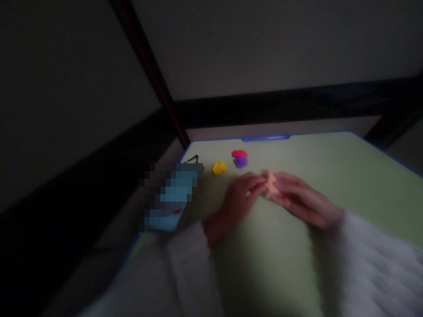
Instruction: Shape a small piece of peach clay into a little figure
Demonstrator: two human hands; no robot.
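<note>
Between my two hands is a peach-coloured lump of modelling clay, uneven in shape. My left hand pinches its left side with the fingers closed. My right hand grips it from the right, with the thumb and fingers around that edge. Beyond my left hand lie a yellow lump of clay, a purple lump and a red lump. The purple one sits against the red. Blur hides the finer detail of the fingertips.
A pale green table with a blue rim carries everything. On its left side a light blue object is partly pixelated, with a thin dark piece behind it. A wall with a dark band stands behind the table.
</note>
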